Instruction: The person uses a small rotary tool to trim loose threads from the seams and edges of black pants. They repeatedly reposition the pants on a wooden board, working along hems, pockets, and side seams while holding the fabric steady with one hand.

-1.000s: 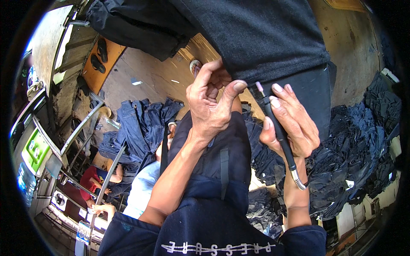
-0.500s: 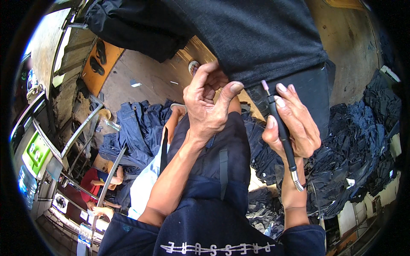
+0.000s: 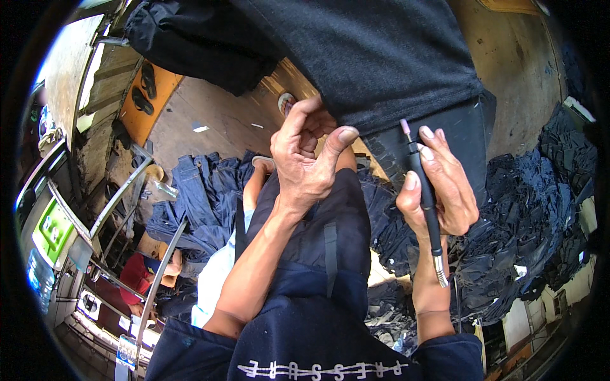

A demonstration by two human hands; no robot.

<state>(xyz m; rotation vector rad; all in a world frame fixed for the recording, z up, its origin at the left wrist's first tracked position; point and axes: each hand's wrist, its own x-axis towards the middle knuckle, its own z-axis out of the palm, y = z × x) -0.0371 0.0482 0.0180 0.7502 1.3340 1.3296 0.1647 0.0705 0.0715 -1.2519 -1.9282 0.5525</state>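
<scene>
From the person's head, through a wide fisheye lens, the scene is viewed steeply downward, with the bare left hand [image 3: 306,155] and bare right hand [image 3: 452,198] framed at close range.

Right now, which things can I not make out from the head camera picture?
All in the head view:
- Some fingertips of the left hand: hidden by the curled hand itself and the edge of the dark garment.
- The garment's far end: cut off by the upper edge.
- Whether the pink tip of the pen-shaped tool touches the hem: one view hides the depth.
</scene>
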